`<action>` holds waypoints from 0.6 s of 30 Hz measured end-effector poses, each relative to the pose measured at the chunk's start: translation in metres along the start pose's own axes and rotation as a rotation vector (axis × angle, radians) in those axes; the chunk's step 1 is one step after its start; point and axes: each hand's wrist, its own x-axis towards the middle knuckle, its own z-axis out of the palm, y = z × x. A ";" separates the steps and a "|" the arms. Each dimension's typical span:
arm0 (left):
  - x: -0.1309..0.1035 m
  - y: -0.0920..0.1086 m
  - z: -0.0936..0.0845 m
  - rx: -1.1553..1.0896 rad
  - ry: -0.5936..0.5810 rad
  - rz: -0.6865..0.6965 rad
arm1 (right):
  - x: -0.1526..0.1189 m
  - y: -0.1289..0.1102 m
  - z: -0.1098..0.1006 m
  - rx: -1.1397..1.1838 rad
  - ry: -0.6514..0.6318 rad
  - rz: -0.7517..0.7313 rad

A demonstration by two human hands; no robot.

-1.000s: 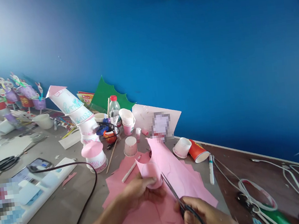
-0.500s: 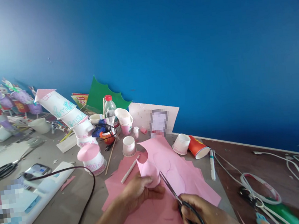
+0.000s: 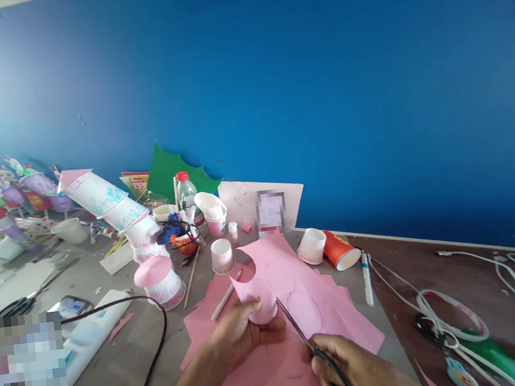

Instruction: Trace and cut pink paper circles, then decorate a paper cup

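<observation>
My left hand (image 3: pixel 249 325) pinches a sheet of pink paper (image 3: pixel 305 302) between thumb and fingers, at a rounded part near the cut edge. Faint drawn circles show on the sheet. In my right hand (image 3: pixel 339 363) is a pair of black-handled scissors (image 3: pixel 295 325), its blades at the paper just right of my left fingers. More pink sheets lie beneath, on the table. A white marker (image 3: pixel 223 301) rests on them, left of the held sheet.
Behind the paper stand white paper cups (image 3: pixel 222 256) and a red cup (image 3: pixel 341 250) on its side. To the left are a tower of decorated cups (image 3: pixel 144 234), a black cable (image 3: pixel 165 327) and other scissors (image 3: pixel 19 305). White cords (image 3: pixel 452 313) lie at the right.
The view has tilted slightly upward. Both hands, the pink paper and the scissors hold nearly the same pose, with the blades still at the paper's edge.
</observation>
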 end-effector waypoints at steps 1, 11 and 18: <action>0.001 0.000 -0.001 -0.004 0.007 -0.004 | 0.000 0.000 0.000 -0.012 0.013 -0.003; 0.001 0.002 0.001 -0.070 0.041 -0.024 | 0.001 0.001 0.001 0.046 -0.003 -0.048; -0.004 0.000 0.008 -0.001 -0.006 -0.140 | 0.014 0.001 0.009 0.229 -0.004 -0.067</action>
